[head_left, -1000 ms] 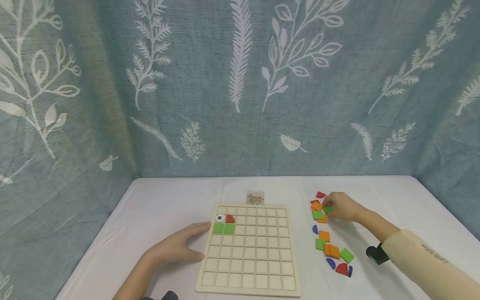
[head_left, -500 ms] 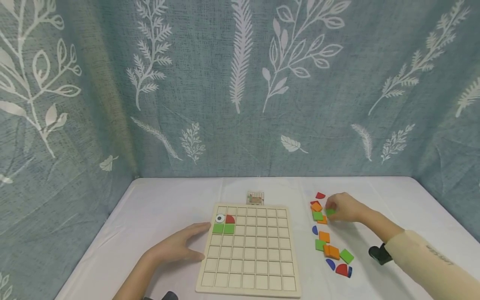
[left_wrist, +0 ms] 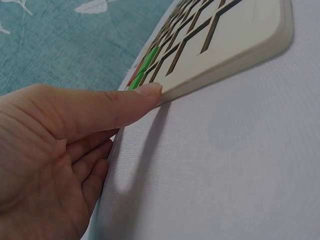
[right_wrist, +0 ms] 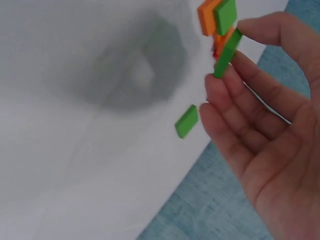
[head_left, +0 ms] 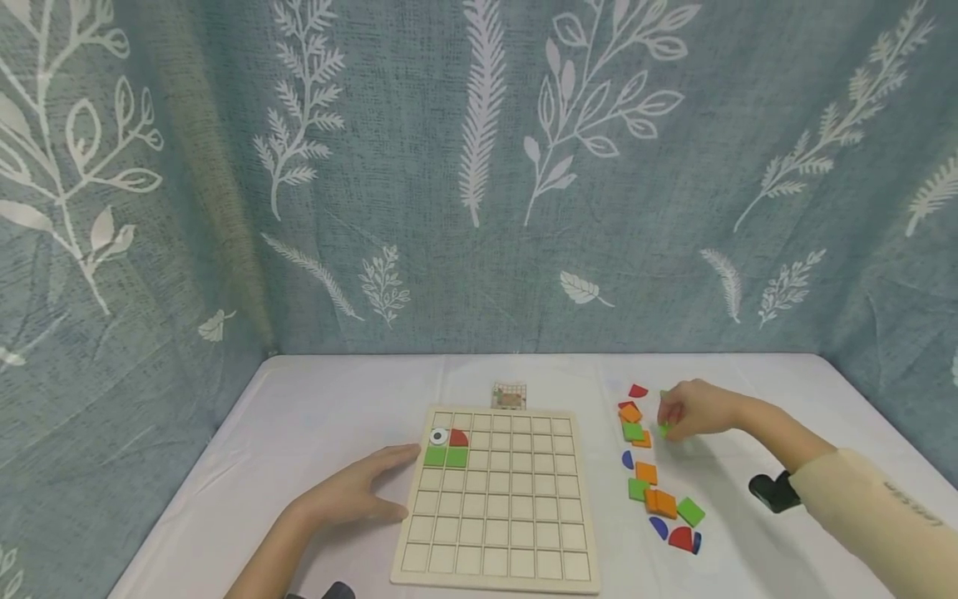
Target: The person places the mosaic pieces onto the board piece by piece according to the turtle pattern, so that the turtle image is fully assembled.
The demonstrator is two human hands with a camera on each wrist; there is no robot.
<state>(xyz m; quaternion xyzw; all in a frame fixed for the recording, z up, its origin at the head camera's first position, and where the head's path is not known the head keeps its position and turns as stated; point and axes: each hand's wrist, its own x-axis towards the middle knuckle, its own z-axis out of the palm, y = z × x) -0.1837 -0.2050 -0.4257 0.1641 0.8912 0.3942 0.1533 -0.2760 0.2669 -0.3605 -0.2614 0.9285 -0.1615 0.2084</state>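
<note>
My right hand (head_left: 699,410) pinches a green square tile (right_wrist: 229,54) between thumb and fingertips, just right of the loose tiles. Another green tile (right_wrist: 186,121) lies on the cloth close to those fingers, mostly hidden by the hand in the head view. On the left, my left hand (head_left: 352,491) rests with relaxed fingers at the side of a pale gridded board (head_left: 494,580); its thumb touches the rim in the left wrist view. The board's upper left cells bear a round eye tile (head_left: 438,436), a red quarter-circle tile (head_left: 459,438) and two green tiles (head_left: 446,457).
A column of loose pieces runs along the board's right side: orange squares (head_left: 647,473), green squares (head_left: 690,512), blue half-rounds (head_left: 659,527) and red quarter-circles (head_left: 681,539). A small picture card (head_left: 509,395) lies behind the board. A patterned curtain (head_left: 509,249) closes off the back.
My right hand has drawn a little to the right, away from the loose tiles, with the green tile. A second green tile now shows behind its fingers. My left hand and the board stay put.
</note>
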